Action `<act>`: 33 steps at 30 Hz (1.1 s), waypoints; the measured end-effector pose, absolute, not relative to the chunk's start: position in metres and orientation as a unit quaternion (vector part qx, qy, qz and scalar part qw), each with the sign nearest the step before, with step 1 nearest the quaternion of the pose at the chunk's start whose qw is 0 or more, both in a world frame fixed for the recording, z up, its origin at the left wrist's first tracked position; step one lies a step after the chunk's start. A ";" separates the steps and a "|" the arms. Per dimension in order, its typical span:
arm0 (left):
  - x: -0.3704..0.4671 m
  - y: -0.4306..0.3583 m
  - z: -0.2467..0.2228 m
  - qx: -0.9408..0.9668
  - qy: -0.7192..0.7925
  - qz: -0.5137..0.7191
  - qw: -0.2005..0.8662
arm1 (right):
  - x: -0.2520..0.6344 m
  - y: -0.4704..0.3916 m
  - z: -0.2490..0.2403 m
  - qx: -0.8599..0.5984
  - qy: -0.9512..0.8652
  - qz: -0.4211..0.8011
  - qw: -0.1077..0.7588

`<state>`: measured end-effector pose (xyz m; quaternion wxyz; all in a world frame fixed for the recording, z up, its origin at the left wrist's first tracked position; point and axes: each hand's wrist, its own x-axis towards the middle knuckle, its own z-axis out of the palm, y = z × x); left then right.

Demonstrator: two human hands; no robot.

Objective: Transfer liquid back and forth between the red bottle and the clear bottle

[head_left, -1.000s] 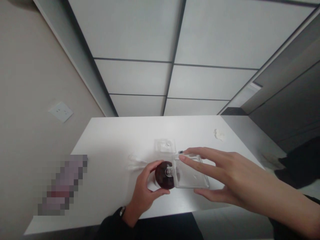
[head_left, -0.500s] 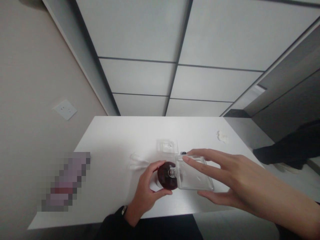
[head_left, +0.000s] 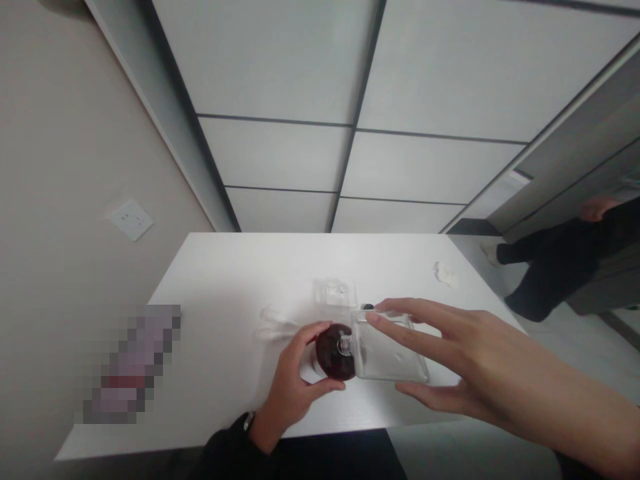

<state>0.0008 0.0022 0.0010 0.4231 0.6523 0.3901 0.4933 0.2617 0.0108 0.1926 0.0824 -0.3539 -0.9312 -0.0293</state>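
Note:
My left hand point(head_left: 295, 373) is wrapped round a dark red-brown rounded bottle point(head_left: 334, 353) near the table's front edge. My right hand point(head_left: 450, 347) grips a clear square glass bottle point(head_left: 390, 353), tilted on its side, with fingers on top and thumb below. The clear bottle's neck point(head_left: 345, 344) lies over the top of the dark bottle. Whether liquid is flowing between them cannot be made out. Just behind the clear bottle a small black object point(head_left: 367, 307) is partly hidden.
On the white table point(head_left: 225, 267) lie a clear plastic piece point(head_left: 337, 292), a clear wrapper-like item point(head_left: 274, 323) and a crumpled white scrap point(head_left: 444, 274). A blurred-out object point(head_left: 135, 360) is at the left. A person in dark trousers point(head_left: 550, 267) stands at the right.
My hands and both bottles have hardly moved. At the right, the person has shifted, and now legs, a shoe and a hand show.

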 end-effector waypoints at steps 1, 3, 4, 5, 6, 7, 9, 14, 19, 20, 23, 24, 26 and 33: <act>0.001 0.002 0.001 0.652 0.390 0.493 0.424 | 0.261 0.011 0.193 -0.354 -0.931 -0.028 0.082; 0.001 0.002 0.001 0.652 0.391 0.491 0.425 | 0.260 0.011 0.194 -0.354 -0.931 -0.029 0.082; 0.001 0.002 0.001 0.652 0.392 0.490 0.425 | 0.260 0.011 0.194 -0.355 -0.931 -0.032 0.080; 0.000 0.002 0.001 0.652 0.392 0.490 0.425 | 0.260 0.011 0.195 -0.355 -0.931 -0.035 0.080; 0.000 0.002 0.001 0.653 0.391 0.490 0.425 | 0.259 0.011 0.195 -0.355 -0.931 -0.037 0.080; 0.000 0.002 0.001 0.654 0.390 0.491 0.424 | 0.259 0.011 0.195 -0.356 -0.930 -0.037 0.080; 0.000 0.002 0.001 0.654 0.388 0.492 0.424 | 0.259 0.010 0.196 -0.357 -0.930 -0.036 0.080; 0.001 0.003 0.001 0.659 0.388 0.490 0.419 | 0.259 0.010 0.195 -0.359 -0.930 -0.037 0.076; 0.001 0.003 0.000 0.662 0.387 0.492 0.412 | 0.258 0.010 0.196 -0.356 -0.930 -0.040 0.079; 0.001 0.003 0.000 0.663 0.387 0.492 0.411 | 0.257 0.010 0.196 -0.356 -0.930 -0.041 0.079; 0.000 0.004 0.000 0.664 0.385 0.492 0.411 | 0.257 0.010 0.197 -0.358 -0.929 -0.043 0.080; 0.000 0.004 0.000 0.663 0.386 0.492 0.411 | 0.257 0.010 0.197 -0.358 -0.929 -0.043 0.080; 0.000 0.004 0.000 0.661 0.387 0.492 0.415 | 0.257 0.010 0.197 -0.359 -0.929 -0.040 0.078; 0.001 0.004 0.003 0.655 0.391 0.487 0.425 | 0.257 0.011 0.199 -0.357 -0.930 -0.037 0.077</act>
